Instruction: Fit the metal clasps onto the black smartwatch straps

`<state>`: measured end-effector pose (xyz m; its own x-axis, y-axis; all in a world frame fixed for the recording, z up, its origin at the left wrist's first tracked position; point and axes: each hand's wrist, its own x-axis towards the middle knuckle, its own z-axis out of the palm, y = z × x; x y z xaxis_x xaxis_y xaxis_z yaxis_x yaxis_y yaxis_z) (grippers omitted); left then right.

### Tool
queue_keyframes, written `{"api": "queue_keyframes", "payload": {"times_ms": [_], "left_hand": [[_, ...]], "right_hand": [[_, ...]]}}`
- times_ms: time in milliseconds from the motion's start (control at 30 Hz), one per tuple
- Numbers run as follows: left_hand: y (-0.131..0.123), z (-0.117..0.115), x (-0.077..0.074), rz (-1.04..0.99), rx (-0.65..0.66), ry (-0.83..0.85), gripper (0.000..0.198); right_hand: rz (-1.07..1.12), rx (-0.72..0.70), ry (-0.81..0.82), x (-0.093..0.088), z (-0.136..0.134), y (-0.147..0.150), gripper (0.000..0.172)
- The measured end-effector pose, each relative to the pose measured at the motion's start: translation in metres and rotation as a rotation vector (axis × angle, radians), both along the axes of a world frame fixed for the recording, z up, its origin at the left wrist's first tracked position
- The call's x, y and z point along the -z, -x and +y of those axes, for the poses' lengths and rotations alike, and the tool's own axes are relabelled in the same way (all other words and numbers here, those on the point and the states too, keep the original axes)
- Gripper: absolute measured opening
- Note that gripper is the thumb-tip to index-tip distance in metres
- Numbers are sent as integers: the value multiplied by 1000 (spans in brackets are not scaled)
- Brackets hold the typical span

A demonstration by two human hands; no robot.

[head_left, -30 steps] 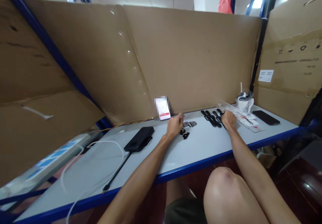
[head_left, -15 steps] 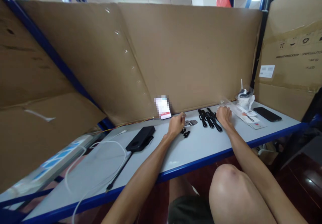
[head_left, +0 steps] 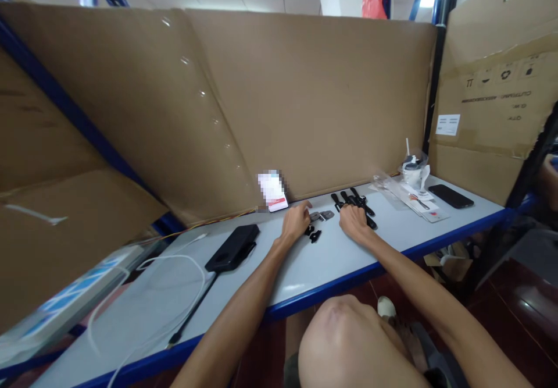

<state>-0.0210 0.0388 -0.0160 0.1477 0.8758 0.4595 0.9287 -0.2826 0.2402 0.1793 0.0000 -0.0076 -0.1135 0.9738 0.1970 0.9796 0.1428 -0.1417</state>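
Note:
My left hand (head_left: pixel 296 220) rests on the table, fingers loosely bent and apart, with no object visible in it. Just right of it lie flat silvery metal pieces (head_left: pixel 326 216). Small black parts (head_left: pixel 315 236) are below these. My right hand (head_left: pixel 353 223) is closed over the lower part of the leftmost black handle (head_left: pixel 335 198) in a group of several slim black handles. More black handles (head_left: pixel 358 200) lie close beside its fingers. The fingertips are hidden under the hand, so the exact grip does not show.
A lit phone (head_left: pixel 274 192) leans on the cardboard wall (head_left: pixel 314 103). A black power bank (head_left: pixel 233 247) with cables lies left. Packaged cards (head_left: pixel 418 202), a lidded cup (head_left: pixel 411 173) and a dark phone (head_left: pixel 451 196) are at right. A blue edge (head_left: pixel 322 292) runs in front.
My right hand has moved left, from the right side of the black handles onto the leftmost one. My left hand stays beside the metal pieces. The camera view has turned slightly right.

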Motion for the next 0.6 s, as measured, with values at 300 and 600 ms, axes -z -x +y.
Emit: {"api": "queue_keyframes", "payload": {"times_ms": [300,600], "left_hand": [[-7,-2,4,103,62,51,35],[-12,12,9,107,73,97,46]], "right_hand": [[15,46,-110,10,0,5,33],[17,77,-128,14,6,5,29]]}}
